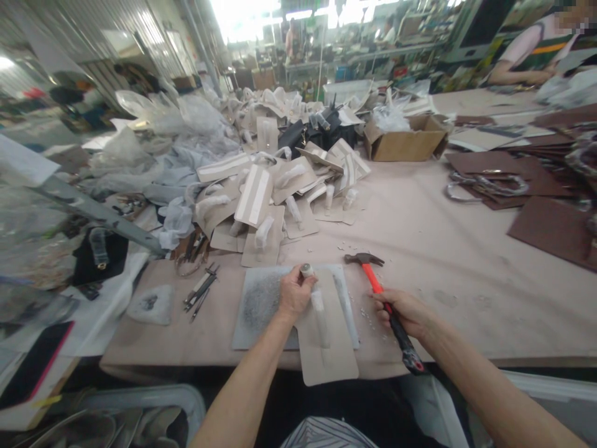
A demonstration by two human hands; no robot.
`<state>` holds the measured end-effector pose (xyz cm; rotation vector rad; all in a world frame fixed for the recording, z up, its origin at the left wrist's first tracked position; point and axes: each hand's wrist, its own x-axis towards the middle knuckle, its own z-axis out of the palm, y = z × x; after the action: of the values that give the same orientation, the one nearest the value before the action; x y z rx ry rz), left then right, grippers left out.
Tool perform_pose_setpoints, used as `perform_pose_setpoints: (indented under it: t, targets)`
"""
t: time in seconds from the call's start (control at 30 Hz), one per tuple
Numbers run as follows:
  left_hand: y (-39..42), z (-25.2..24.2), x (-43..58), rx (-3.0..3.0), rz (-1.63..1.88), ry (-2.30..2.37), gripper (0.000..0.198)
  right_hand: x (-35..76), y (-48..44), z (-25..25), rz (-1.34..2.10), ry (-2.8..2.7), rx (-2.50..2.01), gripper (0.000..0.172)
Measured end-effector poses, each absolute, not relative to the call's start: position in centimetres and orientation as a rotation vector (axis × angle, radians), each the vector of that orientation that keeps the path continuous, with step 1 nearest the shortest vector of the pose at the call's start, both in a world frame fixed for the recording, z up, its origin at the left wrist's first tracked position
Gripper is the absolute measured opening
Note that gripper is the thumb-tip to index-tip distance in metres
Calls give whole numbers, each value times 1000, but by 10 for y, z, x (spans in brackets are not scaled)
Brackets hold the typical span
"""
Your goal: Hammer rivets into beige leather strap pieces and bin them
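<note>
My left hand (295, 291) is closed, its thumb and fingers pinching a short round-topped cylinder (306, 269) at the upper end of a beige bag panel (333, 358). A strap wrapped in clear plastic (319, 318) runs down the middle of that panel. Beneath it lies a grey-white board (261, 311) with dark marks, and the panel's lower end hangs past the table edge. My right hand (401, 311) is wrapped around the handle of a claw hammer (372, 274) with a red and black grip. The hammer's head rests at or just above the table, right of the board.
Beige panels with wrapped straps (254, 196) are heaped behind the board. Thin metal tools (201, 289) and a whitish lump (150, 305) lie to the left. A cardboard box (405, 142) and dark brown panels (555, 227) stand farther right. A person (532, 59) works at the far right.
</note>
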<state>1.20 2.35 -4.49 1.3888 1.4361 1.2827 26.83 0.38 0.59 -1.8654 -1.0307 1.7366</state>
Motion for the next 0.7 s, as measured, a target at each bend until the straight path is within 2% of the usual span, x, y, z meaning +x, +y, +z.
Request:
perform_pose_setpoints:
  t: [0.1, 0.2, 0.37, 0.7]
  targets:
    - [23, -47, 10, 1360, 1286, 1375, 17, 252, 5, 13, 1807, -895, -1766, 13]
    - [22, -49, 5, 1368, 1285, 1306, 21, 241, 0, 21, 1792, -862, -1676, 15]
    - [24, -48, 2, 1291, 1275, 1281, 24, 232, -13, 37, 1696, -1094, -1526, 23]
    - [25, -41, 2, 1252, 1262, 1293, 23, 232, -27, 37, 1625, -1290, -1608, 28]
